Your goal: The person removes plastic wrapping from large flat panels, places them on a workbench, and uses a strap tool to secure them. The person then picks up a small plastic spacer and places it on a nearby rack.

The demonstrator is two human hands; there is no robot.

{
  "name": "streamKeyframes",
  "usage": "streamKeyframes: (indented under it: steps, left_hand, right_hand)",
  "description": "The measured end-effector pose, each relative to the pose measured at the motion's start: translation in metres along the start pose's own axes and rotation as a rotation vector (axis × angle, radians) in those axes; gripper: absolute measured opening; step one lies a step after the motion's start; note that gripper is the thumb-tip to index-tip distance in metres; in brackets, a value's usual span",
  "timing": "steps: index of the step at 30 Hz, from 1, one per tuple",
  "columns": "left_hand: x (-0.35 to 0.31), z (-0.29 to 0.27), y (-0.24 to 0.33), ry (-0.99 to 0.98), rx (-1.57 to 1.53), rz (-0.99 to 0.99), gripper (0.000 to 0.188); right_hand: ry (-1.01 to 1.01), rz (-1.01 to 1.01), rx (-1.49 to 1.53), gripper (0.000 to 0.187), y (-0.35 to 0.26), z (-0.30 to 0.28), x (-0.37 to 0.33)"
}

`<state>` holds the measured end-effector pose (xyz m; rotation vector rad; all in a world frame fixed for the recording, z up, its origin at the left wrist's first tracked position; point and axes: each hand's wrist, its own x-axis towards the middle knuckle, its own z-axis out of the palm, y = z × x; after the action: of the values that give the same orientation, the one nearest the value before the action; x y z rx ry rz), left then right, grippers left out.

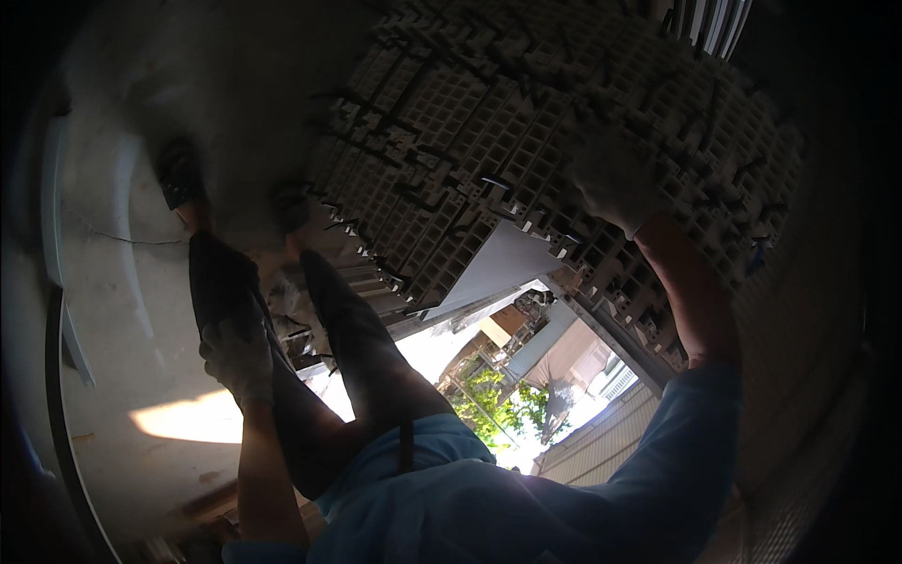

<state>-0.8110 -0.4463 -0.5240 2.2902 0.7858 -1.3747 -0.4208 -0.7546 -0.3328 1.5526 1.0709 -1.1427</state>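
Observation:
My left hand [240,352], in a pale work glove, rests on my dark trouser leg [225,277]. Its fingers lie over the leg, and I see no object in them. My right hand [611,174], gloved too, reaches out to a large stack of hollow gridded profiles [451,141] and is over or against its face. Deep shadow hides the right fingers, so whether they grip a profile is unclear. Dark clip-like pieces stick out between the profiles in many places.
A flat pale panel [493,268] adjoins the stack's lower edge. A bright opening [526,376] shows foliage and structures outside. Concrete floor [113,273] with a crack runs along the left, beside a long bar [58,376]. Light metal lengths [711,26] stand at the top right.

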Motion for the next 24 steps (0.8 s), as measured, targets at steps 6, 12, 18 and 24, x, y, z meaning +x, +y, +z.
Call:
streamKeyframes:
  steps: [6,12,18,24]
  left_hand:
    - [0.0,0.001,-0.001,0.012,0.016,0.009,0.045]
    - [-0.001,0.001,-0.003,0.038,-0.008,0.023,0.042]
    - [0.003,0.003,-0.009,-0.034,0.003,-0.007,0.051]
    - [0.002,0.01,-0.015,0.034,0.003,0.039,0.046]
  right_hand:
    - [-0.141,-0.09,0.056,0.037,0.004,0.0,0.026]
    - [-0.069,-0.01,0.241,0.039,0.001,-0.011,0.04]
    - [-0.024,-0.013,0.259,0.046,-0.011,-0.005,0.097]
    - [-0.201,0.03,0.035,0.041,-0.019,0.0,0.123]
